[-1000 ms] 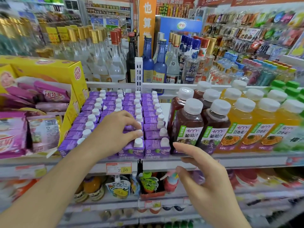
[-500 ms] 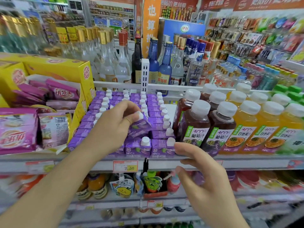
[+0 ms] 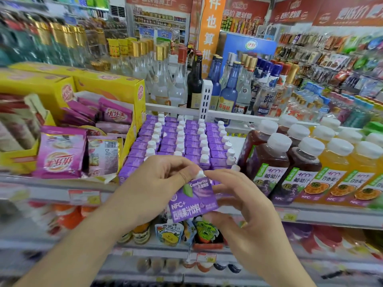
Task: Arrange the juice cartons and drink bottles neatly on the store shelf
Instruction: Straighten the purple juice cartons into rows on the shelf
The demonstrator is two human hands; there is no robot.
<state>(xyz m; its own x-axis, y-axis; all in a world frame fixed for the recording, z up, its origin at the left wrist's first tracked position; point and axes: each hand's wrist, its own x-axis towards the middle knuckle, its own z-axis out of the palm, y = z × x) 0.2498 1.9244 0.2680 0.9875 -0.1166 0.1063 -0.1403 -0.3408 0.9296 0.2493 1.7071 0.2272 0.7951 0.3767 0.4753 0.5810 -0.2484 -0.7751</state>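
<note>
Both hands, left hand (image 3: 153,189) and right hand (image 3: 244,206), pinch one purple juice carton (image 3: 192,198) in front of the shelf (image 3: 310,212). Judged risk: slipping, or toppling the near grape juice bottles (image 3: 267,162).

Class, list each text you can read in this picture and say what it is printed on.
"Condorita", "NFC+": purple carton, held by left hand and right hand.
"100%", "NFC": dark juice bottle.
"郎": clear bottle.
"也": orange banner.
Price tags: blurred.
</note>
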